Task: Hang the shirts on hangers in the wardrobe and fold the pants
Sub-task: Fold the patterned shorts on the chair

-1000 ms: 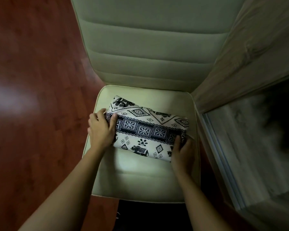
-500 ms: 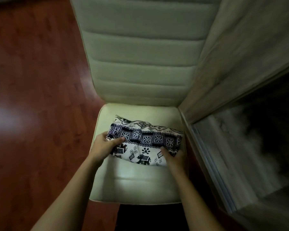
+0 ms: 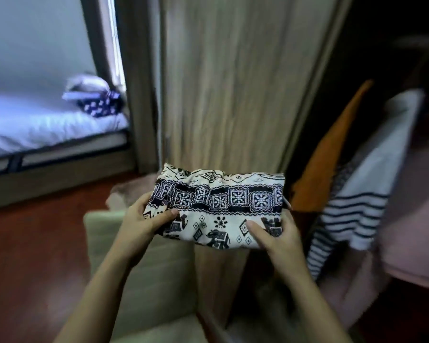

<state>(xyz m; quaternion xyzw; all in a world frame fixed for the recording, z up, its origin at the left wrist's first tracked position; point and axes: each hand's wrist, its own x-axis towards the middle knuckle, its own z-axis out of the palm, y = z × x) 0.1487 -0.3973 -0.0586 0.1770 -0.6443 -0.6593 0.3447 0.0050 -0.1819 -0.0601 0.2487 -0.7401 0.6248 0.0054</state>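
The folded pants (image 3: 218,206) are held in the air before the wardrobe door (image 3: 233,82). The left hand (image 3: 146,219) grips their left end and the right hand (image 3: 280,233) their right, thumbs on top. A blurred striped shirt (image 3: 352,209) seems to hang just to the right.

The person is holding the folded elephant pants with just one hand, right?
No, with both hands. The head view shows the left hand and the right hand each gripping an end of the folded black-and-white elephant-print fabric pants.
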